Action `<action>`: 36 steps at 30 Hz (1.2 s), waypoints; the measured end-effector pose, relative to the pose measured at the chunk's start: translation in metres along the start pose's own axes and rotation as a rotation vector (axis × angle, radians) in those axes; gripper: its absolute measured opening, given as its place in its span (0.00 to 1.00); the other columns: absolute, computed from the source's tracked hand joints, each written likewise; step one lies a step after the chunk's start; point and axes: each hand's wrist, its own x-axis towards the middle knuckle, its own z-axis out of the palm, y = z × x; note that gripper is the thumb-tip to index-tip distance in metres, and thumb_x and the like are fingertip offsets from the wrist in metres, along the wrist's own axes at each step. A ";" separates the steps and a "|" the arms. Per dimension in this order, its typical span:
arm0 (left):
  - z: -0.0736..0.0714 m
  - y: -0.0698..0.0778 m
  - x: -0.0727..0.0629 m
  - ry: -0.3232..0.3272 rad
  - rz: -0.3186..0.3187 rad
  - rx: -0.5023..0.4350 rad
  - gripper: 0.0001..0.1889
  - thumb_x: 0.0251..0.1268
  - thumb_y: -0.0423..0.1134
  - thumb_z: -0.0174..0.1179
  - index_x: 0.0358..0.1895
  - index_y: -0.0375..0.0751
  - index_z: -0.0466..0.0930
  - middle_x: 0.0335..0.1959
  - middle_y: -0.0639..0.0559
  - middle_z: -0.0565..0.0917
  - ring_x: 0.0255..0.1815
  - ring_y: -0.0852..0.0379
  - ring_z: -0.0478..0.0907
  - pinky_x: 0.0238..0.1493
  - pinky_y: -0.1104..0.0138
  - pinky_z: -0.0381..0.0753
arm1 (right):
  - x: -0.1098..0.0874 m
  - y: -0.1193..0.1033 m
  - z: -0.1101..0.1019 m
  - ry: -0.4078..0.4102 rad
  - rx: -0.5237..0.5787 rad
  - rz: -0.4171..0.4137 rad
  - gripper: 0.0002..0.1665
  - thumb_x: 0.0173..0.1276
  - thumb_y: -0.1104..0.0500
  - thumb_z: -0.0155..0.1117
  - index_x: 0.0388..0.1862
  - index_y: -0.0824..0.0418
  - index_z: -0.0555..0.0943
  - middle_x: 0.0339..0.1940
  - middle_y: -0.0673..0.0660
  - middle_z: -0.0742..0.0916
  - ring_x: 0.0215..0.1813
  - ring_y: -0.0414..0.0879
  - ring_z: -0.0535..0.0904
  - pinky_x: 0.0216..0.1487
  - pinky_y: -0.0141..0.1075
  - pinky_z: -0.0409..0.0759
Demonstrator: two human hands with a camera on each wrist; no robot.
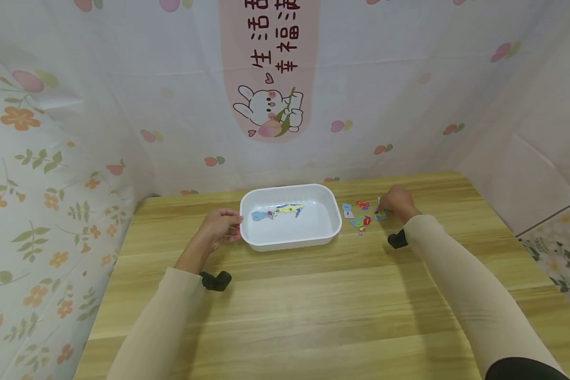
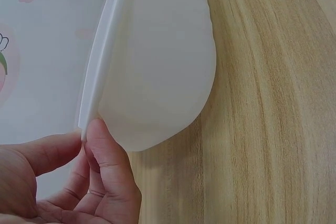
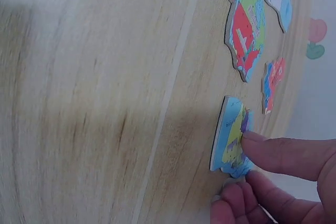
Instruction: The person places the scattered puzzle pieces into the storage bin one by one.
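My left hand [image 1: 220,228] holds the left end of a white plastic tray [image 1: 290,246], thumb and finger pinching its rim [image 2: 97,72]. Joined map-shaped puzzle pieces, one pale blue [image 1: 262,216] and one yellow [image 1: 285,211], lie inside the tray. To the right of the tray, my right hand [image 1: 398,203] is down at the tabletop and pinches a blue and yellow puzzle piece [image 3: 228,137]. The thumb lies on that piece's edge, with the fingers curled at its lower end.
Several loose puzzle pieces lie between the tray and my right hand, among them a red and blue one [image 3: 273,85], a green one [image 1: 358,221] and a pale blue and white one [image 1: 347,210]. The wooden table [image 1: 294,316] meets a printed cloth [image 1: 185,132] behind the tray.
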 end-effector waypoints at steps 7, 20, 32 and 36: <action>-0.001 0.000 0.000 0.000 0.002 -0.004 0.11 0.69 0.34 0.59 0.51 0.35 0.74 0.33 0.45 0.79 0.25 0.57 0.78 0.31 0.69 0.85 | -0.005 -0.002 0.000 -0.002 0.009 -0.030 0.32 0.59 0.52 0.68 0.49 0.80 0.75 0.46 0.70 0.78 0.45 0.58 0.72 0.51 0.51 0.78; -0.001 0.001 -0.002 -0.015 0.006 -0.011 0.14 0.70 0.33 0.57 0.55 0.33 0.72 0.30 0.47 0.78 0.25 0.58 0.78 0.29 0.70 0.84 | -0.008 -0.002 -0.001 -0.079 0.045 -0.009 0.13 0.53 0.59 0.71 0.29 0.69 0.80 0.26 0.56 0.79 0.27 0.47 0.71 0.24 0.33 0.73; -0.001 0.000 -0.001 -0.018 0.003 -0.032 0.12 0.69 0.33 0.58 0.53 0.35 0.73 0.33 0.45 0.78 0.25 0.57 0.78 0.29 0.70 0.85 | -0.003 0.001 -0.014 -0.156 0.151 0.036 0.21 0.63 0.65 0.56 0.52 0.78 0.75 0.39 0.65 0.79 0.28 0.49 0.78 0.35 0.41 0.85; -0.002 -0.001 0.000 -0.023 0.011 -0.029 0.14 0.70 0.33 0.58 0.55 0.33 0.73 0.32 0.45 0.78 0.25 0.58 0.78 0.29 0.70 0.84 | 0.005 0.003 -0.019 -0.185 0.299 0.074 0.28 0.62 0.66 0.55 0.62 0.72 0.73 0.55 0.68 0.77 0.29 0.45 0.70 0.40 0.42 0.85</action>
